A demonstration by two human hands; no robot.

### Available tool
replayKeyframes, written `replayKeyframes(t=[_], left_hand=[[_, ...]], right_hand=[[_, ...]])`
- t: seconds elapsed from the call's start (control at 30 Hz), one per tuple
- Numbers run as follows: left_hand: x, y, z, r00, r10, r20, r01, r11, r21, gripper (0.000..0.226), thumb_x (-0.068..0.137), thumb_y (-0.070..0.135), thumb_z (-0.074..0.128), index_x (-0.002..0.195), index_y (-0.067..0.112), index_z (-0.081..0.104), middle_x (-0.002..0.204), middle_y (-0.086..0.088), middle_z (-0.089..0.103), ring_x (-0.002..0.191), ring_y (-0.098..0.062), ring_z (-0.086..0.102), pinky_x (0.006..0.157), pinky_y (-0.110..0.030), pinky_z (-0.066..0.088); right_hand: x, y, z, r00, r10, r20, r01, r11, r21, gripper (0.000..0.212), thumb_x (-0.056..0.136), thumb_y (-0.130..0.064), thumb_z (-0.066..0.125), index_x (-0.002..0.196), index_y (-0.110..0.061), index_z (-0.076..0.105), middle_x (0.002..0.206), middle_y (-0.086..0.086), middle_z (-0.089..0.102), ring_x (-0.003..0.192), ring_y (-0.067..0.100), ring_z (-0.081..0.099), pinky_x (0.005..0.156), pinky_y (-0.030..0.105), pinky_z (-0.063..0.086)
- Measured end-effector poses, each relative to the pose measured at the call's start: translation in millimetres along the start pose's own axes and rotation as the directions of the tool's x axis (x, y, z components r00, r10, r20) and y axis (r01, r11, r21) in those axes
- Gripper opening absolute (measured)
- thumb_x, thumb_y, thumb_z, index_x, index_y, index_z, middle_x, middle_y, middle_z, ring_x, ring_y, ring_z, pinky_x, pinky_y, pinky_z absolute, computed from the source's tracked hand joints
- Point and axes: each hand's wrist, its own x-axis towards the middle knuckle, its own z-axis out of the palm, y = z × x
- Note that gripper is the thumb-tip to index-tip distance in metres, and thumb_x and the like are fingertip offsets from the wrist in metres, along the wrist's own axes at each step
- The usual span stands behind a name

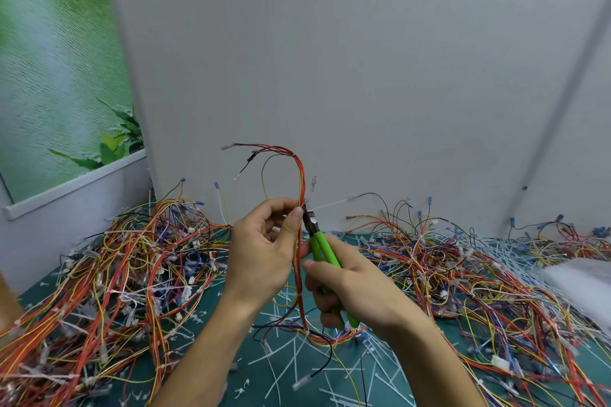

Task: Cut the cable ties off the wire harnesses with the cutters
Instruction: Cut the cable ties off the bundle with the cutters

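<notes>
Your left hand [261, 248] pinches the harness [299, 175]; your right hand [350, 294] grips cutters [322, 244] at 1 tie [330, 205]. Tips that close could nick it.

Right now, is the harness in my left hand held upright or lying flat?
Upright: the left hand pinches the red-and-yellow wire harness vertically, its top arching overhead, tail reaching the table.

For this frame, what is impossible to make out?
Head view:
- Where the cutters meet the held harness: too small, and the thumb of the left hand partly covers it.
- Cutter handles' lower part: inside the right hand.
- The white object: blurred, cut by right edge.
</notes>
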Motion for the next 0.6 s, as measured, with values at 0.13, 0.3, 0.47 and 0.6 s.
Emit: replayKeyframes(t=[0.13, 0.3, 0.47, 0.6], left_hand=[[0, 2, -1, 1.000, 0.005, 0.002, -0.005, 1.000, -0.020, 0.007, 0.093, 0.027, 0.070, 0.098, 0.032, 0.071, 0.088, 0.008, 0.074, 0.080, -0.015, 0.071, 0.064, -0.017, 0.057], [-1, 4, -3, 0.999, -0.020, 0.035, 0.021, 1.000, -0.023, 0.009, 0.091, 0.035, 0.069, 0.099, 0.033, 0.072, 0.090, 0.007, 0.074, 0.082, -0.019, 0.072, 0.065, -0.035, 0.064], [0, 7, -3, 0.999, -0.008, 0.031, 0.009, 1.000, -0.025, 0.009, 0.090, 0.036, 0.068, 0.098, 0.032, 0.071, 0.089, 0.008, 0.074, 0.082, -0.015, 0.072, 0.067, -0.026, 0.061], [0, 12, -2, 1.000, 0.004, 0.017, -0.003, 0.997, -0.081, 0.007, 0.090, 0.028, 0.069, 0.096, 0.032, 0.071, 0.086, 0.009, 0.074, 0.076, -0.007, 0.070, 0.062, -0.011, 0.054]], right_hand=[[0, 1, 3, 1.000, 0.007, 0.023, -0.008, 0.999, 0.054, 0.017, 0.103, -0.017, 0.058, 0.110, -0.006, 0.048, 0.068, -0.003, 0.043, 0.053, 0.014, 0.036, 0.047, 0.028, 0.036], [3, 2, 4, 0.999, 0.024, 0.038, -0.026, 0.999, 0.027, 0.044, 0.088, -0.037, 0.067, 0.118, -0.008, 0.050, 0.081, 0.002, 0.051, 0.066, 0.019, 0.047, 0.056, 0.034, 0.049], [3, 5, 3, 1.000, -0.015, 0.017, 0.014, 1.000, 0.018, 0.021, 0.105, -0.021, 0.057, 0.113, -0.005, 0.047, 0.070, -0.004, 0.048, 0.055, 0.015, 0.041, 0.049, 0.030, 0.042], [5, 7, 1, 0.999, -0.042, -0.006, 0.042, 0.999, -0.001, 0.016, 0.104, -0.015, 0.055, 0.115, -0.006, 0.049, 0.063, -0.009, 0.048, 0.050, 0.012, 0.037, 0.045, 0.025, 0.037]])
